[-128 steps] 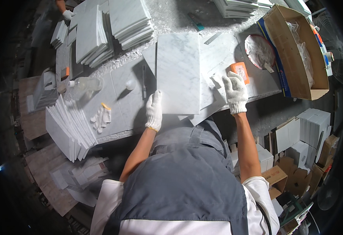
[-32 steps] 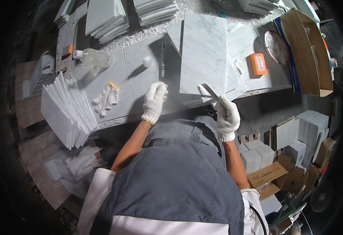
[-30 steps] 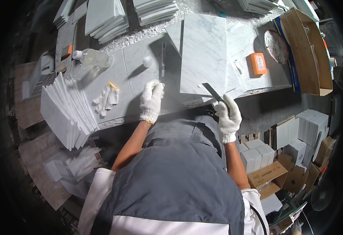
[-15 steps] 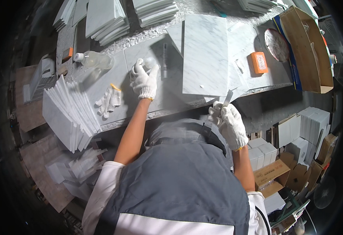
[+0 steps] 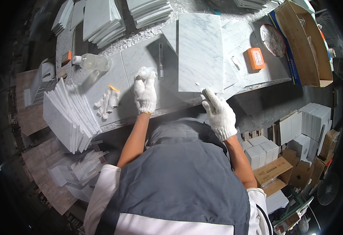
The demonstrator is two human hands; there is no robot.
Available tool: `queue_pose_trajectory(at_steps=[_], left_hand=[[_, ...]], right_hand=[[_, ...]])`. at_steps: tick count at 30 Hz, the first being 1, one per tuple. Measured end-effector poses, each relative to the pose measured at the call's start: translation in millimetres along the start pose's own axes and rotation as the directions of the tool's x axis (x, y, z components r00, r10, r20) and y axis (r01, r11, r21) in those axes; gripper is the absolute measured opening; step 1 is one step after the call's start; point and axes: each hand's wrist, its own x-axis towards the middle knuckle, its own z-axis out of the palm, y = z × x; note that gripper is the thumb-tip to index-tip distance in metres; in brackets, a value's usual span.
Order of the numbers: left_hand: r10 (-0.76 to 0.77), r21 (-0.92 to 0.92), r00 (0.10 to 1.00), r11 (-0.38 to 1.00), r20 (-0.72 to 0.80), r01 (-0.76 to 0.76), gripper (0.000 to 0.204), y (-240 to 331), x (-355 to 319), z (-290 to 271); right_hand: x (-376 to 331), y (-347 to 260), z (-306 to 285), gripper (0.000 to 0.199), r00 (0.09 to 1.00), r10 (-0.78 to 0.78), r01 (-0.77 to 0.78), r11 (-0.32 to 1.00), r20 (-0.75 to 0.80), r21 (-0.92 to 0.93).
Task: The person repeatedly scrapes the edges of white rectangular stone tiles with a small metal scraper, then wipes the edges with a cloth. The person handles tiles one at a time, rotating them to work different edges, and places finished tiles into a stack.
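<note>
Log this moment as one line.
left hand on small white bottle | right hand at marble tile near edge | spare gloves on bench

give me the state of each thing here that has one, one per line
left hand: gloved, on a small white object, grip unclear
right hand: gloved, at the marble tile's near edge
marble tile: lying flat on the bench
plastic bottle: on its side
spare gloves: lying loose, unworn
cardboard box: open

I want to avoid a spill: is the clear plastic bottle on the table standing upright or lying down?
Lying down. The clear bottle rests on its side on the marble table, white cap pointing to the person's left.
</note>
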Motion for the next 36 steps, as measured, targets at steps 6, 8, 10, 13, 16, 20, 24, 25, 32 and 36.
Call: queue_pose_trajectory(at_steps=[6,8,10,13,16,20,24,25,32,36], left_hand=[[-0.104,-0.116,0.992,0.987,0.064,0.111,0.041,19,-33,-4],[-0.096,-0.108,0.993,0.989,0.067,0.103,0.042,22,-36,-5],[-0.070,-0.082,0.995,0.994,0.070,0.075,0.043,23,-37,-7],[-0.062,-0.086,0.995,0.994,0.072,0.068,0.042,24,-37,-9],[-0.054,-0.062,0.997,0.996,0.056,0.058,0.041,28,-40,-9],[-0.087,-0.138,0.991,0.985,0.098,0.101,0.037,38,-49,-11],[-0.112,-0.111,0.979,0.985,0.173,0.132,0.036,48,-52,-15],[-0.132,-0.101,0.970,0.983,0.203,0.155,0.036,51,-53,-16],[-0.107,-0.171,0.952,0.972,0.286,0.160,0.033,68,-61,-12],[-0.070,-0.156,0.950,0.980,0.306,0.123,0.037,70,-64,-7]], right_hand=[[10,-5,2,0.036,1.000,-0.010,0.014,0.989,0.027,-0.147],[14,-4,6,0.036,0.999,-0.030,0.032,0.984,0.013,-0.177],[17,-2,9,0.036,0.997,-0.080,0.075,0.979,-0.016,-0.187],[20,2,12,0.038,0.995,-0.100,0.095,0.979,-0.016,-0.178],[23,6,15,0.039,0.988,-0.134,0.121,0.981,-0.077,-0.155],[21,9,20,0.039,0.985,-0.166,0.146,0.946,-0.044,-0.290],[8,13,19,0.040,0.990,-0.141,0.138,0.914,0.018,-0.383],[5,13,17,0.040,0.992,-0.124,0.125,0.915,0.028,-0.384],[21,11,18,0.040,0.981,-0.172,0.151,0.967,-0.092,-0.205],[22,11,20,0.044,0.981,-0.189,0.185,0.897,0.030,-0.401]])
